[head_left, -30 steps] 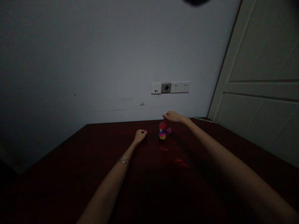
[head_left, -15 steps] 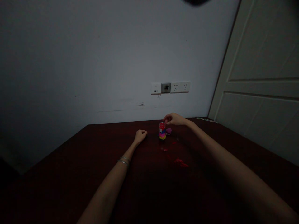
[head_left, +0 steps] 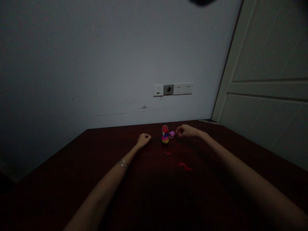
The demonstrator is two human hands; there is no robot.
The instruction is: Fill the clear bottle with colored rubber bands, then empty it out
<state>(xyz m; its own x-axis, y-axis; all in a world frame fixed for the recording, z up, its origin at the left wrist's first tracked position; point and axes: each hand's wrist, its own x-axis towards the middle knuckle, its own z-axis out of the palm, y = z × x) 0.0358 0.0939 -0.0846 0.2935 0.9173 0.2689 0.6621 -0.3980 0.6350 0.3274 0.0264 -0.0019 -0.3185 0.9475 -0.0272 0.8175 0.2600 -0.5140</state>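
A small clear jar (head_left: 165,134) stands upright on the dark red table, with red, blue, pink and yellow contents or wrapping in bands. Its mouth is uncovered. Close to its right lies a pink-purple piece (head_left: 172,133) with a pale ring, perhaps the lid. My left hand (head_left: 143,140) rests on the table left of the jar, fingers curled in loosely, nothing visible in them. To the right of the purple piece, my right hand (head_left: 187,131) hovers low, fingers bent down and slightly apart, apparently holding nothing. Thin red strips (head_left: 184,166) lie loose nearer to me.
A pale wall (head_left: 115,70) rises behind the table (head_left: 101,154), with a row of sockets and switches (head_left: 173,89) above the jar. At the right is a panelled white door (head_left: 264,86). The light is dim.
My right hand has moved from above the jar's mouth to the right and down, past the purple piece. My left hand has stayed on the table. The view has shifted slightly.
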